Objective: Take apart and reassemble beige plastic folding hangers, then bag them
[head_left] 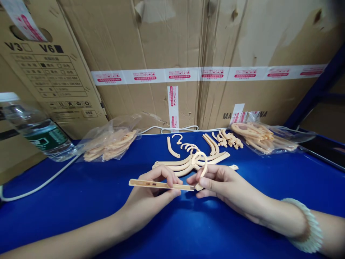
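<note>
My left hand (153, 190) pinches a long beige plastic hanger arm (151, 184) held level above the blue table (81, 194). My right hand (218, 181) is closed on a beige hook piece (201, 163) whose lower end meets the right end of that arm. Just behind both hands lies a small pile of assembled beige hangers (183, 163). Loose hooks and arms (188, 145) lie further back.
A clear bag of beige parts (110, 144) lies at the back left, another bag (258, 136) at the back right. A water bottle (35, 129) lies at the far left beside a white cable (45, 181). Cardboard boxes (172, 54) wall the back.
</note>
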`<state>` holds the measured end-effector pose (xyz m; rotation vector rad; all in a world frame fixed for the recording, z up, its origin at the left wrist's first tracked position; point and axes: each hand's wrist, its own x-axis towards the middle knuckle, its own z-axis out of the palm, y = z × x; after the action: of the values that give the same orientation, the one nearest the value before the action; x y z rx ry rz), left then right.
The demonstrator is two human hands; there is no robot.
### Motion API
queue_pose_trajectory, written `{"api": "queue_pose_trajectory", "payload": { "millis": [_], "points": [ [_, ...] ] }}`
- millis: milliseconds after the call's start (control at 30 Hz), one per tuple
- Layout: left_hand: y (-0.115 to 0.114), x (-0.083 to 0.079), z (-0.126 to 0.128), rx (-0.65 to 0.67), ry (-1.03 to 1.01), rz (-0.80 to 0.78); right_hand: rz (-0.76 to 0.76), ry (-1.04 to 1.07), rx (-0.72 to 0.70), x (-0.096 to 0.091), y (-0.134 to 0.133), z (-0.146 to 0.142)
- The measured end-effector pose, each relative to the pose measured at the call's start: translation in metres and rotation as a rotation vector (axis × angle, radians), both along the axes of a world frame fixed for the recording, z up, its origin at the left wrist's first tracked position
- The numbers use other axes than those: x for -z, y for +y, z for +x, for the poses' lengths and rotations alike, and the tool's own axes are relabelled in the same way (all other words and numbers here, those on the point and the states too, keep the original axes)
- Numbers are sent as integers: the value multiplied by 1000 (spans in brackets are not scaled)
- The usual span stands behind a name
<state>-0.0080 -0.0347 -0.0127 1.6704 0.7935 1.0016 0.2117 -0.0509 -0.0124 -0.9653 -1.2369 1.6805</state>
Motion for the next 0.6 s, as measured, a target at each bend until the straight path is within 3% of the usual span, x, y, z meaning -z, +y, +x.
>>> {"api": "queue_pose_trajectory", "payload": {
  "millis": [233, 600],
  "points": [
    [-3, -3, -1, 35, 91, 132, 3, 46, -44, 4, 1, -4],
    [-7, -3, 3, 99, 110, 208, 148, -71, 47, 4, -3, -10]
  ]
}}
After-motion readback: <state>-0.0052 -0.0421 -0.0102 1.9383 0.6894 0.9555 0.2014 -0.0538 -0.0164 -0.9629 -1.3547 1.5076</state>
